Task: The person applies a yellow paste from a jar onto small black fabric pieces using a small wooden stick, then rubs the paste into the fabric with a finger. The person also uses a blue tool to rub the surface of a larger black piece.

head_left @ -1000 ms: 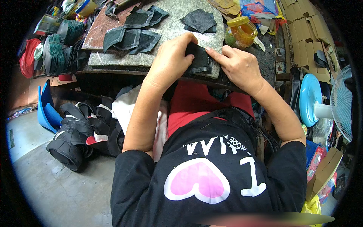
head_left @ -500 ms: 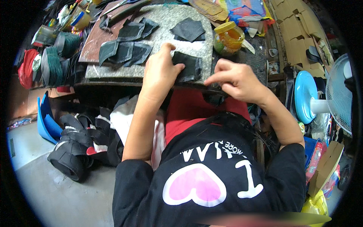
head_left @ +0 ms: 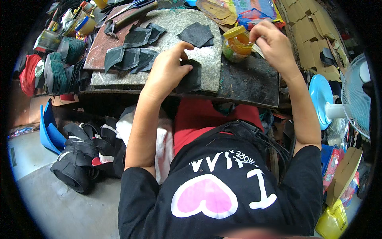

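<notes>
My left hand [head_left: 169,71] rests at the front edge of the grey speckled stone slab [head_left: 209,69]. Its thumb and curled fingers hold a black leather-like piece [head_left: 193,77], partly covered by the hand. To the right, my right hand [head_left: 271,44] is closed in a pinch beside the mouth of a clear jar [head_left: 237,49] with a yellow rim and orange-yellow contents. Whatever sits between those fingertips is too small to make out. Another black piece [head_left: 197,34] lies beyond my left hand, and several overlapping dark pieces [head_left: 129,57] lie to its left.
A hammer [head_left: 129,18] lies on the reddish board [head_left: 94,51] at the far left. Thread spools [head_left: 55,71] stand beyond it. Tan cut-outs [head_left: 217,11] sit behind the jar. At the right are a fan [head_left: 356,95] and cardboard boxes [head_left: 306,32].
My right hand has moved away and to the right, from beside the black piece to the jar. The held black piece has shifted slightly left and nearer under my left hand.
</notes>
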`<state>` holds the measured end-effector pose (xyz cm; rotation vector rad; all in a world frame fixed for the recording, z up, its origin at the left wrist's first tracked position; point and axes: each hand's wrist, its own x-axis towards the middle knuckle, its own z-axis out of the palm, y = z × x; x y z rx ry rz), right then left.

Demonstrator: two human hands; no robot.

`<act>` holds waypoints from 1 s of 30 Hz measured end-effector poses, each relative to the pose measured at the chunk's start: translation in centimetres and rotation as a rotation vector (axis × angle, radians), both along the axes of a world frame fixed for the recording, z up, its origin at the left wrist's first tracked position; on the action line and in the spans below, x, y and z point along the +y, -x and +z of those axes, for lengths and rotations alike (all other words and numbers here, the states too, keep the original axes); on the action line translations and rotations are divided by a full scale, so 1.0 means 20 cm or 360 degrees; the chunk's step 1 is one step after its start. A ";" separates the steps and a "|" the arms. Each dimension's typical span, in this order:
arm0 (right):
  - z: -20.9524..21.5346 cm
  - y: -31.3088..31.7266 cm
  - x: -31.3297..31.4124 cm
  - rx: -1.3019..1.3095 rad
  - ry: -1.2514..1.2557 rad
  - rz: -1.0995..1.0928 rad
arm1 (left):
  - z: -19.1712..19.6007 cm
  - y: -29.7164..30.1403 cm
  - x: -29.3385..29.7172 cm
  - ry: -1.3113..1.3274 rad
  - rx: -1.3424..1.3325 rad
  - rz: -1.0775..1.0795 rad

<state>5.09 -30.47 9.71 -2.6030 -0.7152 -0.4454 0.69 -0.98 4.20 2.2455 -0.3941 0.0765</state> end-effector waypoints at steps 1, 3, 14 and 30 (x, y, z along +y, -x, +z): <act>0.01 0.03 0.01 -0.0053 -0.0083 -0.0006 | -0.01 0.00 0.00 -0.0007 -0.0031 -0.0031; 0.01 0.10 0.05 0.0008 -0.0340 0.0177 | -0.03 -0.01 -0.01 0.0037 -0.0011 -0.0102; -0.37 0.26 0.30 0.0332 -0.0099 0.0369 | -0.06 -0.02 -0.01 0.0122 -0.0005 -0.0197; -0.22 0.41 0.30 0.0143 0.0065 0.0712 | -0.09 -0.01 -0.02 -0.0046 -0.0151 -0.0149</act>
